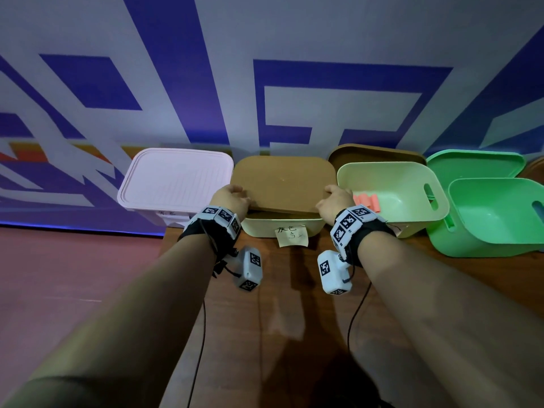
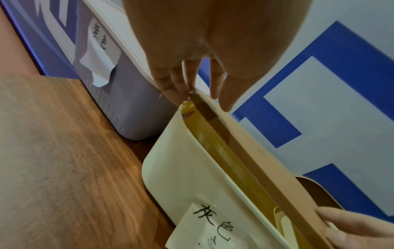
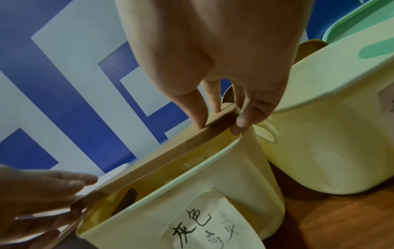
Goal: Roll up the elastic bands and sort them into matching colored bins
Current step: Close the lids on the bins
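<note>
Hands at the middle bin. Our left hand (image 1: 231, 198) pinches the near left corner of the brown lid (image 1: 284, 184), thumb on top and fingers (image 2: 170, 87) beneath the edge; our right hand (image 1: 335, 200) grips the near right corner the same way, fingertips (image 3: 241, 121) curled under the rim. We hold the lid tilted, its near edge raised off the pale yellow bin (image 1: 282, 228), leaving a gap along the front. From the wrist views we cannot make out what lies inside. A paper note (image 1: 292, 235) with handwriting hangs on the bin's front wall.

To the left stands a pink bin (image 1: 141, 201), its lid on, a note on its front too. To the right a second pale yellow bin (image 1: 412, 210) stands open, and in it lie coral-red rolled bands (image 1: 366, 201) near its left wall. Behind it leans another brown lid (image 1: 376, 153). Farthest right, an open green bin (image 1: 477, 242) with a green lid (image 1: 474, 163) propped behind it. All bins sit along the far edge of our wooden table (image 1: 265, 319), against a blue and white wall (image 1: 294, 54).
</note>
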`<state>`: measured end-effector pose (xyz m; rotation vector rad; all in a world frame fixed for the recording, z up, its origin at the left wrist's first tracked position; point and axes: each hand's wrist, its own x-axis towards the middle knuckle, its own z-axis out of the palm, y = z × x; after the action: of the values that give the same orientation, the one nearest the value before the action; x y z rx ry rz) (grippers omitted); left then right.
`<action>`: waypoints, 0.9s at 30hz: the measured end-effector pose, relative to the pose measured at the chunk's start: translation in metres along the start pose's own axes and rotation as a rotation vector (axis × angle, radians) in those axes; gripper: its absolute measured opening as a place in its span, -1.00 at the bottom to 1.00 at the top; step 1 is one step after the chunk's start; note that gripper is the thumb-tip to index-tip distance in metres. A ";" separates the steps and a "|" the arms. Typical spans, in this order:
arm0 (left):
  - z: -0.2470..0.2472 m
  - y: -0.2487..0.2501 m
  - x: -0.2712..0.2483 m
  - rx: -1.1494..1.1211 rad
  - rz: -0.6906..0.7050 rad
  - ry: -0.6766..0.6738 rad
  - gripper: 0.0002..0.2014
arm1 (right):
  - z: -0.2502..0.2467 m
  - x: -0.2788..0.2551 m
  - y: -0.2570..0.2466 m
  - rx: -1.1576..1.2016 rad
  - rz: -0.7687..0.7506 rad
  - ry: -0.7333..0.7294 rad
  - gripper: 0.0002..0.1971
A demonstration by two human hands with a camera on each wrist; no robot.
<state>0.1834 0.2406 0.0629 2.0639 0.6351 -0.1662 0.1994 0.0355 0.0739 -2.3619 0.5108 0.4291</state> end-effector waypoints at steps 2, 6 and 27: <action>0.000 -0.002 0.002 0.055 0.002 0.013 -0.60 | -0.001 0.000 -0.001 -0.011 0.007 -0.021 -0.45; 0.001 -0.006 0.004 0.124 0.012 0.027 -0.59 | -0.003 -0.003 -0.001 -0.027 0.008 -0.061 -0.40; 0.021 -0.019 -0.007 0.356 -0.015 0.030 -0.60 | 0.008 -0.007 0.005 -0.340 -0.053 -0.051 -0.42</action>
<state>0.1703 0.2291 0.0396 2.4075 0.6768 -0.2738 0.1894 0.0386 0.0684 -2.6744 0.3736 0.5895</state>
